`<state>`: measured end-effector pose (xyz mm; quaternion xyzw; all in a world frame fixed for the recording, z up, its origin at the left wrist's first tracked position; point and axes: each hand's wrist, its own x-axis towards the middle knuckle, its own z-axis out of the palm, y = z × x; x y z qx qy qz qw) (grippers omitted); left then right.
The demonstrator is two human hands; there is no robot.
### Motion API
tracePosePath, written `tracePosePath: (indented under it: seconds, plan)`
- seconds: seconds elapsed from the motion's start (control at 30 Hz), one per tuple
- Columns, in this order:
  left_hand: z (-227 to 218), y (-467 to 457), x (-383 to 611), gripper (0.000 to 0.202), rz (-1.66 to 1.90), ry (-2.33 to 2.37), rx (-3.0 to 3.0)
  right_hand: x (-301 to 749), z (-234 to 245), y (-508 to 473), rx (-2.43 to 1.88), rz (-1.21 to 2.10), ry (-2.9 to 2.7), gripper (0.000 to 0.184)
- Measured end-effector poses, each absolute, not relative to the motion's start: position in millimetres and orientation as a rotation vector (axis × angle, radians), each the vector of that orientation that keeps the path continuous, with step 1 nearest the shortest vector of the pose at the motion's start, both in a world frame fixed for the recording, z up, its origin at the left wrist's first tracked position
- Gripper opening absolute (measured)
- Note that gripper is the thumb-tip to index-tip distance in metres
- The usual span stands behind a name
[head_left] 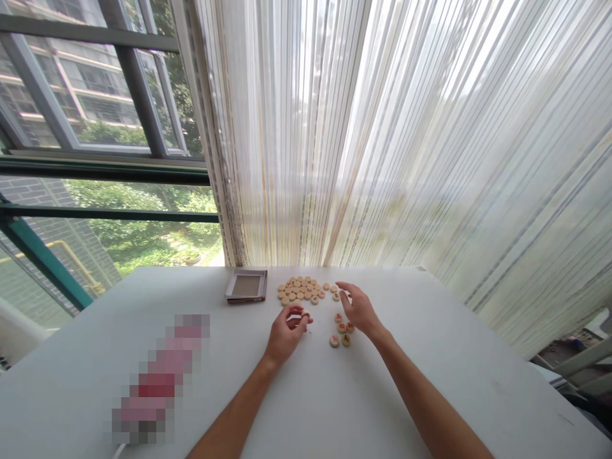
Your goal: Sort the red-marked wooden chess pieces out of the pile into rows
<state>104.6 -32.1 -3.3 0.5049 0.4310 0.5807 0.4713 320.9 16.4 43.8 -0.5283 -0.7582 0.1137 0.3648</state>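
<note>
My left hand (287,333) is closed in a pinch on a round wooden xiangqi piece (306,314), held just above the table. My right hand (357,308) reaches forward with its fingers apart, right beside a xiangqi piece (335,296) with a dark mark. Farther back lies a cluster of xiangqi pieces (300,288), most of them showing plain faces. Nearer to me and below my right hand, several pieces lie with characters up, among them a red-marked piece (334,341) and a dark-marked piece (345,340).
A shallow open box (246,286) lies left of the cluster on the white table (296,408). At the left is a blurred-out pink and red object (160,382) with a white cord. Beyond the table's far edge hang striped sheer curtains (306,159), beside an open window.
</note>
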Motion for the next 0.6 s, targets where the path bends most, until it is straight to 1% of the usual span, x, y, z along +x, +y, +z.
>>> tracePosePath:
  seconds: [0.07,0.17,0.33,0.53,0.6]
  plan:
    - [-1,-33,105,0.039,1.411,1.048,1.247,317,44,4,-1.274,0.359,-1.841,0.031]
    - [1,-35,105,0.036,1.369,1.06,1.289,305,40,-15,-1.213,0.435,-1.75,0.026]
    - [5,-39,106,0.031,1.326,1.067,1.362,284,32,-40,-1.067,0.522,-1.922,0.02]
    - [8,-41,106,0.03,1.285,1.01,1.358,280,27,-46,-1.052,0.563,-1.972,0.016]
    - [8,-42,106,0.029,1.258,0.984,1.36,282,26,-46,-1.039,0.569,-1.978,0.017]
